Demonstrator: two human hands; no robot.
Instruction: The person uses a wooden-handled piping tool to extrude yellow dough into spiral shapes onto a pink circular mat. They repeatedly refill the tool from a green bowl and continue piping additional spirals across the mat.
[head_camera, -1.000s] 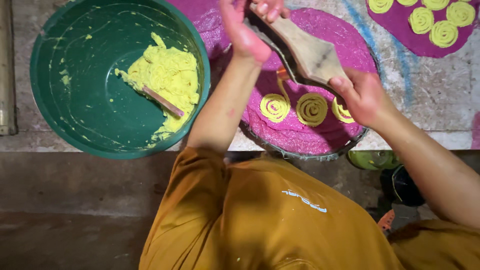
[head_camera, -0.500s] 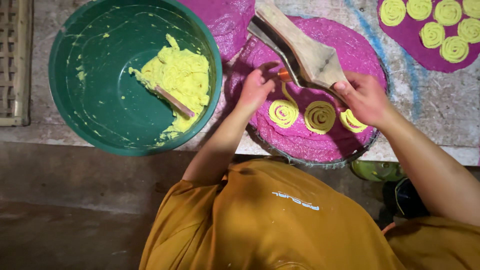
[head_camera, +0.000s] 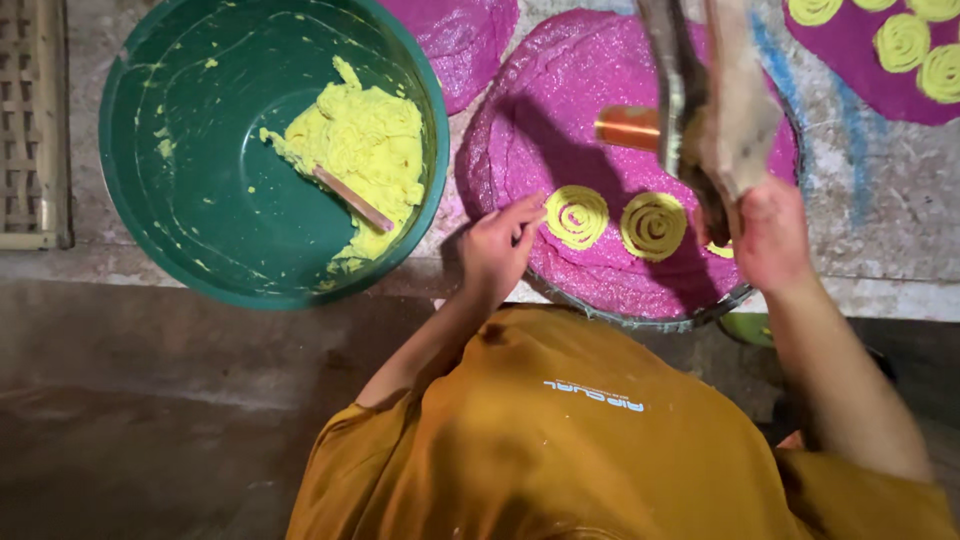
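Observation:
My left hand (head_camera: 497, 250) rests at the near edge of a round pink-covered tray (head_camera: 560, 120), its fingertips touching a yellow dough spiral (head_camera: 577, 215). A second spiral (head_camera: 652, 225) lies just right of it, and a third is partly hidden behind my right hand. My right hand (head_camera: 768, 232) grips the handle of a wooden and metal dough press (head_camera: 710, 95), raised and tilted above the tray; a brass-coloured barrel (head_camera: 628, 127) sticks out on its left side.
A large green basin (head_camera: 200, 200) at left holds yellow dough (head_camera: 365, 140) with a wooden stick (head_camera: 352, 198) in it. Another pink sheet (head_camera: 860, 60) with several spirals lies at top right. A slatted frame (head_camera: 30, 120) sits at far left. My orange shirt fills the foreground.
My left hand came down from the press to the tray's near edge and now touches the left spiral. The press has been lifted and tilted up in my right hand.

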